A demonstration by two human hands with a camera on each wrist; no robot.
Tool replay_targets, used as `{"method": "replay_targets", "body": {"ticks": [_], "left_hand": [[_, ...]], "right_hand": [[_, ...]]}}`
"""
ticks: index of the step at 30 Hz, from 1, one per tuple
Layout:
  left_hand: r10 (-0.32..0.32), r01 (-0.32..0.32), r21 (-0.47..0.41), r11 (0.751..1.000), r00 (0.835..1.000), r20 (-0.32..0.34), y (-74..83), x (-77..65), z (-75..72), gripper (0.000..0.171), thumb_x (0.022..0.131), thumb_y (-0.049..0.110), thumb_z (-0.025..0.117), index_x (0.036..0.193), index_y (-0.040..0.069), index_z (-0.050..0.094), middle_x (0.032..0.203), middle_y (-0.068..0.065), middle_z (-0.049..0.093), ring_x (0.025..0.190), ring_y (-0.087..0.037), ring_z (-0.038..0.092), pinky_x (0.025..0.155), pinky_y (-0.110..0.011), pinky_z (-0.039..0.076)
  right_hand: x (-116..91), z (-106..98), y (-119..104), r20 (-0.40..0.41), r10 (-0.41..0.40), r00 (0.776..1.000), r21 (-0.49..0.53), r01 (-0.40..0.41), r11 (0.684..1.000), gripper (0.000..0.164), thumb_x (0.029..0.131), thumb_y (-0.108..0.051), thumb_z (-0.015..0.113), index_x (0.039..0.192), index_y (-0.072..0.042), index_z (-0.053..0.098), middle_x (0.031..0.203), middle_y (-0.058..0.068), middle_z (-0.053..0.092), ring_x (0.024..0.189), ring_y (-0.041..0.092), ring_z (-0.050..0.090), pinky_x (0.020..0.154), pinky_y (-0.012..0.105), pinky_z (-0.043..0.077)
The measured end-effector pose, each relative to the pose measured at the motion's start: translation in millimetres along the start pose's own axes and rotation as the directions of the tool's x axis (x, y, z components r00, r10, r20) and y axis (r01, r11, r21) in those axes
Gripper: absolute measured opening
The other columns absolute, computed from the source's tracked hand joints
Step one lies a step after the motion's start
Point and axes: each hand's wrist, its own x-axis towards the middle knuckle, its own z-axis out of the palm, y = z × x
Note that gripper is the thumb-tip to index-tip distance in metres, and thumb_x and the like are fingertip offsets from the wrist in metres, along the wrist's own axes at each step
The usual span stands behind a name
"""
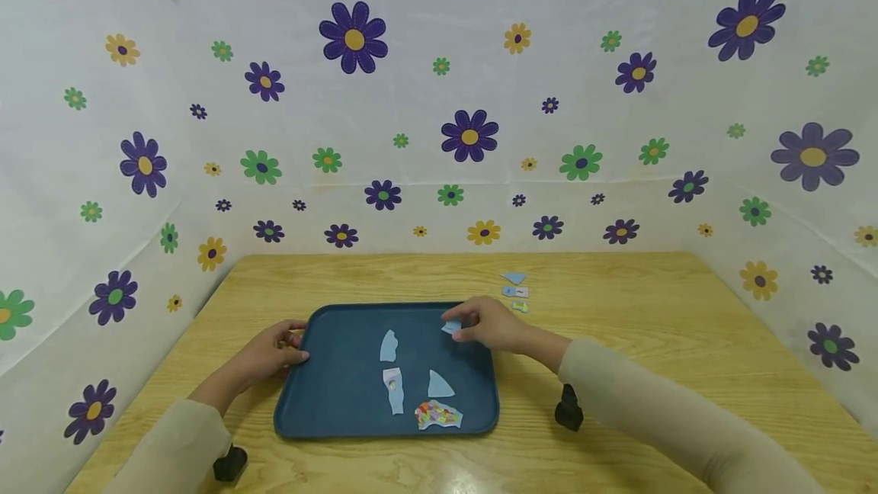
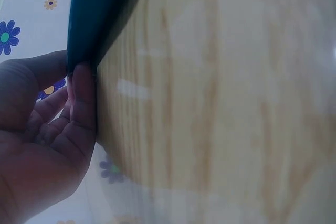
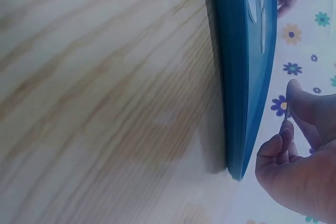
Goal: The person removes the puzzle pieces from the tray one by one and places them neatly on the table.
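Observation:
A dark blue tray (image 1: 336,372) lies on the wooden table. My left hand (image 1: 264,357) grips its left edge, thumb at the rim and fingers curled beneath, as the left wrist view also shows. Above the tray's upper right corner, my right hand (image 1: 497,324) pinches a small light blue paper piece (image 1: 450,326) between thumb and fingers; the right wrist view has it edge-on. On the tray lie a curved light blue piece (image 1: 389,346), a long piece with a small print (image 1: 394,395), a roughly triangular blue piece (image 1: 440,385) and a multicoloured piece (image 1: 439,415).
Behind the tray, to the right, three small cut pieces lie in a column on the table: a blue triangle (image 1: 514,278), a blue-and-pale strip (image 1: 514,292) and a yellow-green one (image 1: 520,306). A flower-printed white sheet (image 1: 411,97) encloses the table's back and sides.

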Motion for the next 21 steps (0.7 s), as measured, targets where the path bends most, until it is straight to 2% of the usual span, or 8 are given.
{"method": "replay_targets", "body": {"ticks": [3, 8, 15, 21], "left_hand": [[0.000, 0.000, 0.003, 1.000, 1.000, -0.002, 0.2, 0.1, 0.1, 0.059, 0.092, 0.003, 0.064, 0.143, -0.006, 0.036, 0.105, -0.016, 0.052, 0.087, -0.025, 0.057, 0.070, -0.038, 0.052], [0.002, -0.002, 0.009, 1.000, 1.000, -0.002, 0.9, -0.4, 0.2, 0.059, 0.092, 0.004, 0.064, 0.143, -0.006, 0.036, 0.106, -0.016, 0.052, 0.088, -0.024, 0.057, 0.070, -0.038, 0.052], [0.001, 0.000, 0.023, 1.000, 1.000, -0.004, 1.1, -0.3, 0.1, 0.059, 0.092, 0.004, 0.065, 0.143, -0.006, 0.036, 0.104, -0.015, 0.051, 0.087, -0.025, 0.055, 0.070, -0.038, 0.051], [-0.003, 0.003, 0.013, 1.000, 1.000, -0.001, 0.3, 0.6, 0.1, 0.059, 0.092, 0.003, 0.064, 0.143, -0.006, 0.036, 0.105, -0.016, 0.052, 0.088, -0.025, 0.055, 0.070, -0.038, 0.051]], "right_hand": [[-4, -5, 3, -0.003, -0.006, 1.000, 0.011, 0.006, 1.000, 0.032, 0.088, -0.006, 0.072, 0.119, -0.004, 0.070, 0.060, 0.000, 0.042, 0.055, 0.014, 0.036, 0.054, 0.026, 0.033], [-11, -14, 6, -0.024, 0.020, 1.000, 0.015, -0.019, 1.000, 0.032, 0.089, -0.006, 0.071, 0.121, -0.004, 0.068, 0.077, 0.003, 0.050, 0.060, 0.015, 0.037, 0.055, 0.027, 0.033], [-20, -26, 10, -0.050, 0.054, 0.997, 0.020, -0.053, 0.998, 0.033, 0.089, -0.006, 0.069, 0.122, -0.003, 0.067, 0.095, 0.007, 0.055, 0.059, 0.016, 0.037, 0.054, 0.028, 0.034], [-26, -34, 21, -0.080, 0.084, 0.993, 0.055, -0.079, 0.995, 0.033, 0.088, -0.003, 0.070, 0.121, 0.000, 0.067, 0.097, 0.009, 0.055, 0.066, 0.018, 0.040, 0.058, 0.029, 0.036]]}}
